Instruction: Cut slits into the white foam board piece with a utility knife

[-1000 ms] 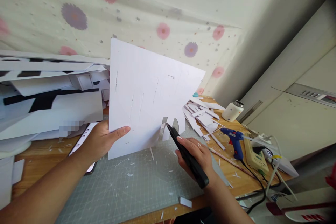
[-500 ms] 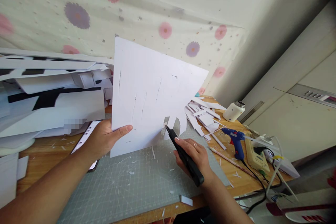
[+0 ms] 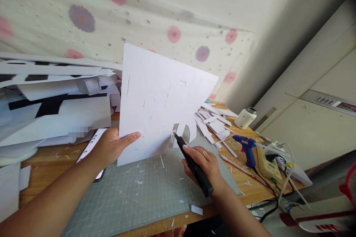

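A white foam board (image 3: 158, 96) with thin slits and cut-out gaps along its lower right stands tilted up over the grey cutting mat (image 3: 133, 200). My left hand (image 3: 116, 146) grips its lower left edge, thumb on the near face and the other fingers hidden behind. In my right hand (image 3: 204, 163) is a black utility knife (image 3: 194, 168), held with the fingers wrapped round its handle. Its tip is at the left cut-out, by a small white scrap; whether it touches the board I cannot tell.
Stacked white board pieces (image 3: 83, 111) fill the left, beside a phone (image 3: 96, 148). On the right lie board offcuts (image 3: 214, 122), a white bottle (image 3: 245, 117), a blue glue gun (image 3: 247, 148) and a power strip (image 3: 268, 163) with trailing cords. Small scraps dot the mat.
The board has tilted slightly, its upper right corner shifting left and its top edge lower. My right hand and the knife have moved slightly left. The view has shifted a little too.
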`<state>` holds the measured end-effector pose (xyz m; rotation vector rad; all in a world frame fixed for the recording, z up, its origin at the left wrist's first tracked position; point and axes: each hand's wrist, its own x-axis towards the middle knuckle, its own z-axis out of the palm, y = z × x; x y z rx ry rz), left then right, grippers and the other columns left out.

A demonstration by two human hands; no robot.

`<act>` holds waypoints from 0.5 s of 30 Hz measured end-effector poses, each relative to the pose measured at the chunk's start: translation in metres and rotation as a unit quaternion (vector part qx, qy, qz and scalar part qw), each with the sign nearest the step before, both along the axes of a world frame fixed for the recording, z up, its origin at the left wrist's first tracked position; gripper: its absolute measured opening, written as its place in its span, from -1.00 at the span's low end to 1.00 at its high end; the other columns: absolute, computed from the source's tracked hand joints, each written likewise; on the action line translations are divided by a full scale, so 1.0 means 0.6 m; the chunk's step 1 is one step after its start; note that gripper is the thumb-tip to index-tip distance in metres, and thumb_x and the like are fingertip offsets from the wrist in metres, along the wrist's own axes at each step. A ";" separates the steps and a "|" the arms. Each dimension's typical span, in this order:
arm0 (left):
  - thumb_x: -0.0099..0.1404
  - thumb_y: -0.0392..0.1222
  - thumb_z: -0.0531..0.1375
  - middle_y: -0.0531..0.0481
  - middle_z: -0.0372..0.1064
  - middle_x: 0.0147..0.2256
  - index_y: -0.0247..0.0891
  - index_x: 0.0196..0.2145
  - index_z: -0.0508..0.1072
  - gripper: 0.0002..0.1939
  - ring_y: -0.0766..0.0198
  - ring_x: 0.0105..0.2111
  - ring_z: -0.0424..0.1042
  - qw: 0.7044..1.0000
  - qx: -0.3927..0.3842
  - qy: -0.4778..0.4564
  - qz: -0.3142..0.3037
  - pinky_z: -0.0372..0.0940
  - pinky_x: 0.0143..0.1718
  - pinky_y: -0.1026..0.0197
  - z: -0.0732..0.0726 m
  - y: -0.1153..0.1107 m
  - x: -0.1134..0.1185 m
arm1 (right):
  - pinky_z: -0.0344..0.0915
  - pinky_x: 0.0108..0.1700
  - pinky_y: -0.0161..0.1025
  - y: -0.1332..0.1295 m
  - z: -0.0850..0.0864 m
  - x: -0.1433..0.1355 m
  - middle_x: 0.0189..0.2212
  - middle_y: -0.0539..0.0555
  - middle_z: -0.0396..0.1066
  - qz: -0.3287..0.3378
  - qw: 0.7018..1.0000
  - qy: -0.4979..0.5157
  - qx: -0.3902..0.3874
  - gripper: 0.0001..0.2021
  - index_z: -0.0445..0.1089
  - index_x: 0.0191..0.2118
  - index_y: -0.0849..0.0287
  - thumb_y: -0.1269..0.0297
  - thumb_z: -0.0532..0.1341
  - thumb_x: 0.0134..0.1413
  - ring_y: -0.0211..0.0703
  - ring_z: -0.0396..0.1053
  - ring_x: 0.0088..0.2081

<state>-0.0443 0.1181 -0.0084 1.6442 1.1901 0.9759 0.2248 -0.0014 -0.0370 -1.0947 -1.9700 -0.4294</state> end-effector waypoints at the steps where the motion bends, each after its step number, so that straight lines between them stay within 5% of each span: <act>1: 0.02 0.22 0.30 -0.04 0.59 -0.21 -0.09 -0.27 0.60 -0.58 -0.07 -0.19 0.53 1.000 -0.003 0.002 0.003 0.43 -0.20 0.07 0.003 -0.001 0.001 | 0.41 -0.40 -0.27 0.001 0.001 0.001 -0.41 0.06 0.48 -0.001 1.000 0.000 -0.001 -0.57 0.22 0.12 0.11 0.46 0.20 0.12 -0.17 0.44 -0.44; 15: -0.02 0.15 0.37 -0.04 0.58 -0.23 -0.12 -0.29 0.59 -0.60 -0.06 -0.20 0.52 0.999 -0.018 -0.040 0.010 0.42 -0.18 0.08 -0.010 0.007 0.001 | 0.34 -0.43 -0.30 -0.020 -0.019 -0.007 -0.49 0.03 0.45 0.019 0.996 0.007 -0.089 -0.72 0.31 -0.03 0.14 0.38 0.17 0.11 -0.18 0.40 -0.49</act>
